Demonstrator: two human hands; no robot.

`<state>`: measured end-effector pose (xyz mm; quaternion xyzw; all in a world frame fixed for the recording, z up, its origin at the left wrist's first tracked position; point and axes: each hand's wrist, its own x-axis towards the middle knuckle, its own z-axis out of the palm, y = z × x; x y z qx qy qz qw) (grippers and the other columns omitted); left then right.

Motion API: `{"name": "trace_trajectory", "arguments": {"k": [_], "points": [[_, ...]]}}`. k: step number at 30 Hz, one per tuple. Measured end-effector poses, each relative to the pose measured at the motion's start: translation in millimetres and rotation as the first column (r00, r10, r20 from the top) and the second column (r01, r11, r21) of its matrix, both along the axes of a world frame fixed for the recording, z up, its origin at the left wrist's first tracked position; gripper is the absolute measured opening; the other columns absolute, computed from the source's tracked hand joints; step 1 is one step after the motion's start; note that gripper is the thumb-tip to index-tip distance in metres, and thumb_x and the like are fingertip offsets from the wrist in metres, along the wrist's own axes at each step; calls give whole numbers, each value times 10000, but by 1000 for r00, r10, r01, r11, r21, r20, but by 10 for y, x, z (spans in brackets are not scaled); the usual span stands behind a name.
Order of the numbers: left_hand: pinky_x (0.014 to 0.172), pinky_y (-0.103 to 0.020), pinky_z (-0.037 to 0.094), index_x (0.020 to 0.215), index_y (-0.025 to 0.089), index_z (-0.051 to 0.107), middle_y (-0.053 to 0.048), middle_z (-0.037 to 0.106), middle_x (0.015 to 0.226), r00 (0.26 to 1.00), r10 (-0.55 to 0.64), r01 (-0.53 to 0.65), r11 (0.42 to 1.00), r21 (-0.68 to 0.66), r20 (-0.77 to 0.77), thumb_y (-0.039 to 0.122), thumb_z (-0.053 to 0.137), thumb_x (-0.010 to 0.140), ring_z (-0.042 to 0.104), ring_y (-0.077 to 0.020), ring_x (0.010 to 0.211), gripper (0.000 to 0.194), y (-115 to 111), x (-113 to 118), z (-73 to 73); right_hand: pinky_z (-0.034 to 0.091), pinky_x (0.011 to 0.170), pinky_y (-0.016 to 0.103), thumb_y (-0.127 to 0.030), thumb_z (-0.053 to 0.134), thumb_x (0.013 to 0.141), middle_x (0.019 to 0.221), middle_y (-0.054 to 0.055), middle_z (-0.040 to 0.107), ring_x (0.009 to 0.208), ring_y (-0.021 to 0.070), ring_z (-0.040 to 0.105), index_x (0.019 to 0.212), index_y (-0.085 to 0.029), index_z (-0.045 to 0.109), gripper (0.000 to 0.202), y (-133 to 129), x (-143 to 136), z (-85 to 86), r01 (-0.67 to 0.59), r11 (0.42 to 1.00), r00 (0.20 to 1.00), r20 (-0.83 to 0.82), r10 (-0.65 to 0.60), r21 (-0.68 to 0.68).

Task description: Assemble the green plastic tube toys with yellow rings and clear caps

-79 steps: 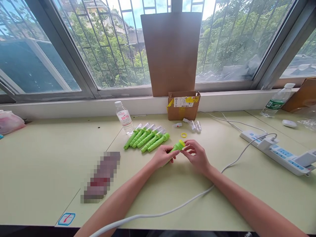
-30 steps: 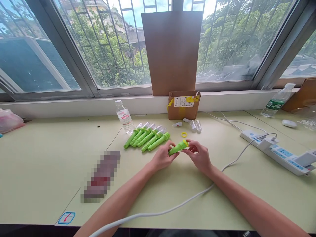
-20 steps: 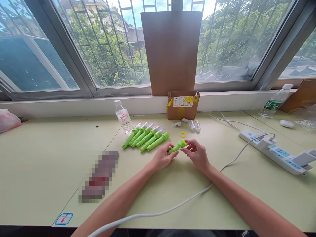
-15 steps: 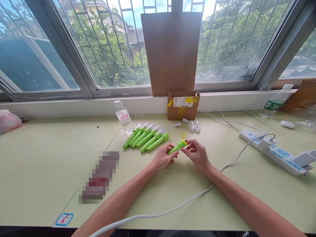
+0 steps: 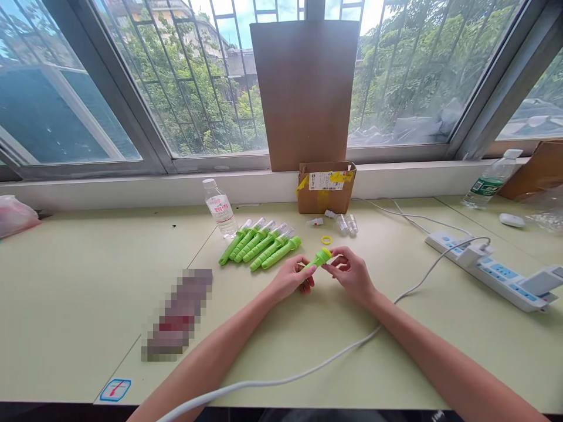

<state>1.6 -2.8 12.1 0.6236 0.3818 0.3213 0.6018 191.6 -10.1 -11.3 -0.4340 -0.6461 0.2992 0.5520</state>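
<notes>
My left hand (image 5: pixel 294 278) is wrapped round the body of a green plastic tube (image 5: pixel 315 259) with a flared end that points up and to the right. A yellow ring (image 5: pixel 327 253) sits at that flared end. The fingertips of my right hand (image 5: pixel 349 269) are pinched against the ring end. Just beyond my hands a loose yellow ring (image 5: pixel 326 240) lies flat on the table. To the left several similar green tubes (image 5: pixel 259 246) lie side by side, most with clear caps at their far ends. My palms and some fingertips are hidden.
Small clear caps (image 5: pixel 346 225) and white-and-red pieces (image 5: pixel 315 222) lie before a cardboard box (image 5: pixel 325 196). A water bottle (image 5: pixel 221 211) stands behind the tubes. A white cable (image 5: pixel 308 373) crosses near my forearms; a power strip (image 5: pixel 492 272) lies right.
The green tube has shifted slightly in my left hand, whose fingers have changed their hold on it. My right hand stays at the ring end.
</notes>
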Motion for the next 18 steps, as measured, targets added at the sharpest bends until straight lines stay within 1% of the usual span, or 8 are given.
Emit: {"name": "trace_trajectory", "arguments": {"k": [5,10,13,18], "points": [[403,-217,422,850,186,440,6,619,564,998,-57,59,997,-57,38,536,579,787,570,-131,421,382,18,-25,25,545,439,262,-423,700,732,882,28,587,594,138,611,875,-218,493,324,-16,-11,12,-3,1000,1000,-10,3,-4],[399,-221,408,825,191,436,17,604,533,996,-80,83,993,-88,37,563,563,780,555,-131,406,395,15,-25,65,542,422,248,-404,682,751,1007,36,578,657,150,640,936,-242,471,324,-20,-33,29,-58,996,998,-36,56,-61],[416,-226,408,827,196,439,23,600,524,997,-72,74,995,-72,35,555,556,787,549,-131,413,380,-1,-17,87,562,466,267,-382,674,762,1024,37,599,697,165,657,934,-247,460,307,-20,-34,28,-85,995,995,-56,82,-48],[466,-206,382,815,195,460,30,591,506,999,-41,41,999,-26,7,536,554,794,530,-110,446,354,-43,1,134,576,514,295,-354,679,761,1040,51,630,697,174,671,916,-242,459,292,-27,-15,-6,-65,998,996,-67,64,-6]]}}
